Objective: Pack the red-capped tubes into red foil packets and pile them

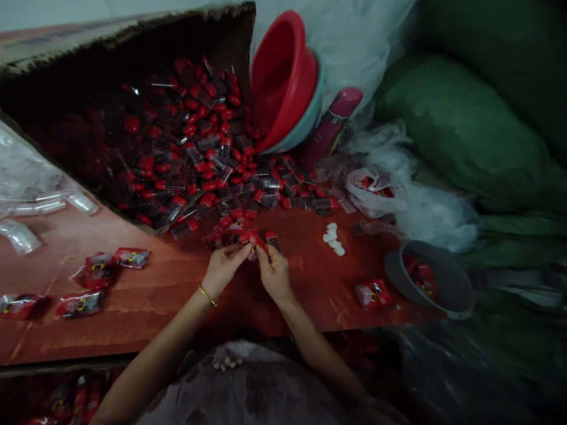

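Observation:
In the middle of the table, my left hand (pixel 222 268) and my right hand (pixel 275 274) meet, both closed, with thumbs and fingers pinching a small red printed packet (pixel 253 239). A gold bracelet (pixel 207 294) circles my left wrist. Just beyond my fingers lie more red printed packets (pixel 217 239), partly hidden by my left hand. Behind them spreads a heap of small clear containers with red caps (pixel 208 147), spilling from a tipped cardboard box (pixel 133 26). What is inside the held packet cannot be made out.
Filled red packets (pixel 80 304) lie at left, another packet (pixel 372 294) at right beside a grey basin (pixel 460 295). White pieces (pixel 333 238) sit right of my hands. Behind stand a red basin (pixel 279 77), a pink thermos (pixel 330 127) and green sacks (pixel 456 130).

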Available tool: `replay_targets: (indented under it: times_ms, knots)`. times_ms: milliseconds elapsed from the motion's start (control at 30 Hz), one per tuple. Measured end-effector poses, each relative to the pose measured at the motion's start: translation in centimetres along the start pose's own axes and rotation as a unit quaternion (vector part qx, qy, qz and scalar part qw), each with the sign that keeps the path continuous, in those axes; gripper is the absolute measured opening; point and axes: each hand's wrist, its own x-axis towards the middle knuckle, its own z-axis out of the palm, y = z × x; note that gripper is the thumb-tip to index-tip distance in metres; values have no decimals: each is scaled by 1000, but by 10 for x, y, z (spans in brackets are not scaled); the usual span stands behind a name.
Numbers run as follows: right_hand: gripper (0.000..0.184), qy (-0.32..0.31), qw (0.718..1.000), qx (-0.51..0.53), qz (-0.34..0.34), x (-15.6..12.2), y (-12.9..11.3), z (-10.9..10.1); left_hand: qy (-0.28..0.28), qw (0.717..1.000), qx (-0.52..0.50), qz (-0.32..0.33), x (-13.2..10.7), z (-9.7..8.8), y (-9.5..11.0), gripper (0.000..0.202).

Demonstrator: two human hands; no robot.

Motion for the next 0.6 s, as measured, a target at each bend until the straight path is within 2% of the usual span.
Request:
replay_targets:
  times_ms: [100,200,267,367,433,467,533,600]
  knots:
    - [32,-14,999,-29,-2,-6,3,5,48,988,-141,-49,-5,7,-6,32]
    - [37,-28,996,-86,-14,-9,6,1,73,978,-179,-81,-6,7,-8,32]
    - [36,-23,986,-161,-43,-7,9,-8,90,968,-207,-111,-4,4,-6,36]
    - [41,6,941,-336,-45,3,17,-24,113,945,-258,-169,-1,-2,0,43]
    - [47,-2,906,-422,-25,11,25,-30,105,933,-280,-200,0,-3,2,45]
    - [44,-12,897,-442,-22,14,30,-32,96,929,-288,-213,0,-2,3,45]
    - [34,-22,901,-433,-29,16,36,-36,78,922,-302,-230,-1,-1,2,46]
    - [31,-8,931,-363,-33,13,37,-40,72,917,-312,-239,-3,0,1,48]
